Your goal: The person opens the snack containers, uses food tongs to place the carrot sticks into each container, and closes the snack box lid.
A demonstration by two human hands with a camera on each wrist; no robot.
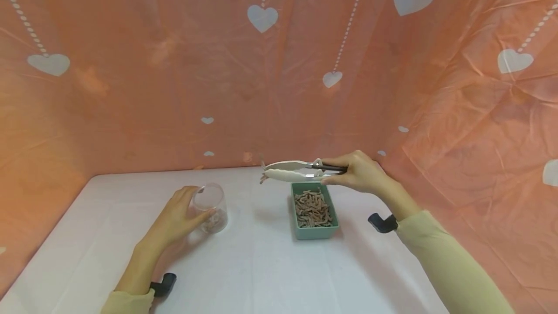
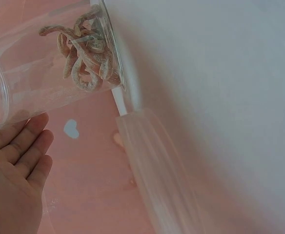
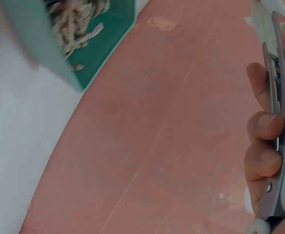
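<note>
My left hand [image 1: 174, 219] holds a clear jar [image 1: 210, 199] on the left of the table, thumb on the near side and fingers on the far side. Several brown twisted strips [image 2: 86, 61] lie in the jar's bottom. My right hand [image 1: 359, 174] grips metal tongs [image 1: 316, 164] with pale scalloped heads, pointing left above the table. A few thin strips [image 1: 263, 177] stick out from the tongs' tips. Below and right of the tips stands a green rectangular box [image 1: 315, 233] with many similar brown strips [image 1: 311, 209] inside.
A white cloth [image 1: 257, 265] covers the table under the jar and box. Behind the table's far edge and along its right side hangs an orange curtain [image 1: 174, 86] with white hearts. Black wrist mounts [image 1: 382, 223] sit at both sleeves.
</note>
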